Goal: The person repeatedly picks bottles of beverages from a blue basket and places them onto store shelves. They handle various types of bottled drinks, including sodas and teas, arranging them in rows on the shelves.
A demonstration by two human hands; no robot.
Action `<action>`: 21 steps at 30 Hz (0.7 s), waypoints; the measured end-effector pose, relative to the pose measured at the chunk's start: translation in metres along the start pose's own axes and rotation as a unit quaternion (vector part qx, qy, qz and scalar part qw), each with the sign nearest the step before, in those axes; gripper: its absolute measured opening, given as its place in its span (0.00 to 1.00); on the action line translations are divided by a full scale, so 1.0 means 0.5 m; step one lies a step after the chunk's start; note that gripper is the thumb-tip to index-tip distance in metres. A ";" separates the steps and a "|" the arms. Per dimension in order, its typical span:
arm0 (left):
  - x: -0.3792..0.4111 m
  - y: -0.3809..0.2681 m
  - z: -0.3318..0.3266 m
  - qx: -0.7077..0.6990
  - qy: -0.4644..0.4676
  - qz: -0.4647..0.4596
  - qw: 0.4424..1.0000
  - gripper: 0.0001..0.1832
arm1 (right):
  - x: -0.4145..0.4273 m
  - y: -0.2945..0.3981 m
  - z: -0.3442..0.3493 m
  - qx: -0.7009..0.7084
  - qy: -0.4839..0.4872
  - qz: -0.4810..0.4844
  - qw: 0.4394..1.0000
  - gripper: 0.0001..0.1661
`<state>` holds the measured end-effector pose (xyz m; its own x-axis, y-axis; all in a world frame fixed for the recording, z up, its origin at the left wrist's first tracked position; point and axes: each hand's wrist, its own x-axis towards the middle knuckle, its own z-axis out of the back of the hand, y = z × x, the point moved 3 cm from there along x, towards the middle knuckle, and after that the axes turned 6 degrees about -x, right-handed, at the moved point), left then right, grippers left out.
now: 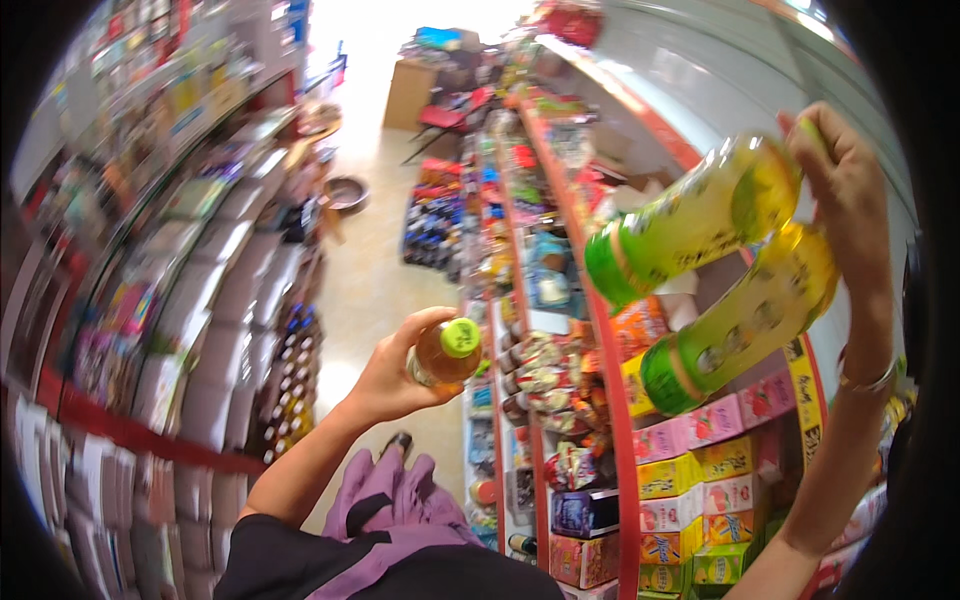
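Observation:
My left hand (394, 375) is wrapped around a small bottle of amber drink (439, 363), its lime-green cap facing up at me. At the upper right, my right hand (844, 169) has its fingers curled around the yellow-green cap end of a large drink bottle (697, 214) with a green lower part. A second, similar large bottle (750, 319) is beside it, below my right wrist, with its cap end hidden. Both large bottles slant across the view over the red-edged shelf. Whether they rest on that shelf cannot be told.
Red-edged shelves (616, 420) on my right hold drink cartons (705, 420) and packets. A rack of books or magazines (217, 300) lines the left, with several bottles (289, 390) at its foot. Along the aisle floor (367, 277) are a round basin (346, 193) and a folding chair (454, 114).

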<state>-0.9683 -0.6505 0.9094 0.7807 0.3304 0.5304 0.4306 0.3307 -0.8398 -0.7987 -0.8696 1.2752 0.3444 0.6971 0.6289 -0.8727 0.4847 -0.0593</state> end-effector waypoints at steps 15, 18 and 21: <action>-0.640 0.169 0.197 0.210 -0.242 0.306 0.897 0.34 | -0.407 0.487 -0.690 0.185 0.075 0.226 0.953 0.21; -0.773 0.243 0.218 0.226 -0.247 0.392 0.857 0.36 | -0.490 0.578 -0.814 0.226 0.131 0.249 0.933 0.21; -0.904 0.337 0.235 0.240 -0.258 0.441 0.825 0.40 | -0.583 0.656 -0.974 0.269 0.151 0.258 0.916 0.22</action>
<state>-1.3020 -0.6403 0.5417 0.3436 0.9219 -0.1792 -0.5280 0.0318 -0.8487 -1.0167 -0.6566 0.6947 -0.1527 0.9137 0.3767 -0.9625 -0.2240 0.1531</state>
